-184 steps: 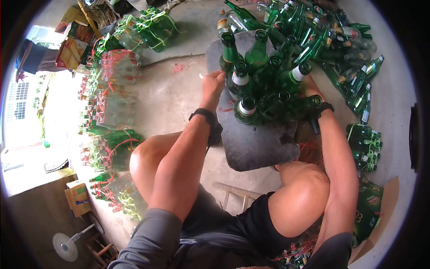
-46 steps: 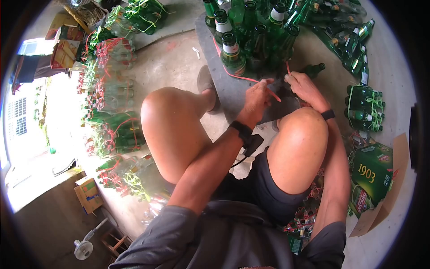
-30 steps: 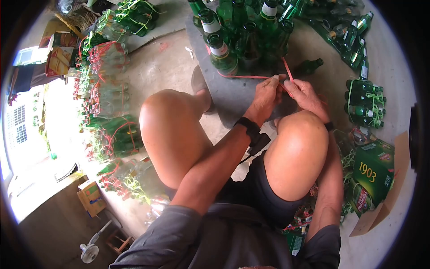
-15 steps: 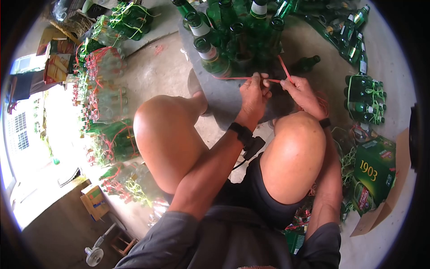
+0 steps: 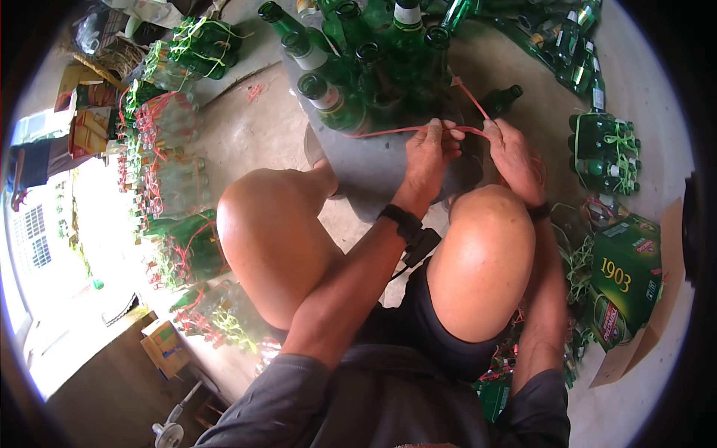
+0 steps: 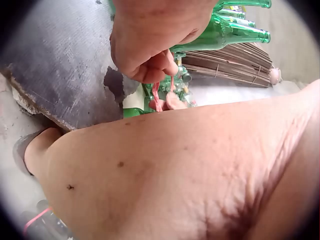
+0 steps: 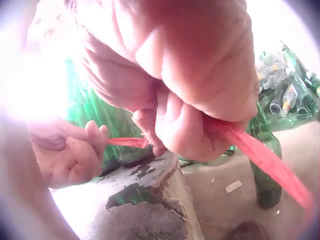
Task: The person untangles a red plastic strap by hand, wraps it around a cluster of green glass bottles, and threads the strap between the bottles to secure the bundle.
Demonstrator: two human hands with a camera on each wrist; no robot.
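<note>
A cluster of upright green bottles [image 5: 371,82] stands on a dark, worn board [image 5: 362,160] in front of me. Red plastic twine [image 5: 388,134] runs along the near side of the cluster to my hands. My left hand [image 5: 427,163] pinches it between thumb and fingers, close to the bottles' bases. To its right, my right hand [image 5: 515,160] has its fingers curled round the twine, and a strand slants from there up to the cluster's right side. In the right wrist view, a loose length of twine [image 7: 265,160] trails out of that fist.
One green bottle [image 5: 502,98] lies right of the board. Loose bottles [image 5: 571,52] are heaped at the back right. Tied bundles of bottles [image 5: 175,119] line the left side, and another bundle [image 5: 605,153] stands on the right near a green carton [image 5: 624,276].
Earlier both hands were at the sides of the bottle cluster; now they are in front of it, holding twine. Lately the left hand has shifted slightly while the cluster slides left in view.
</note>
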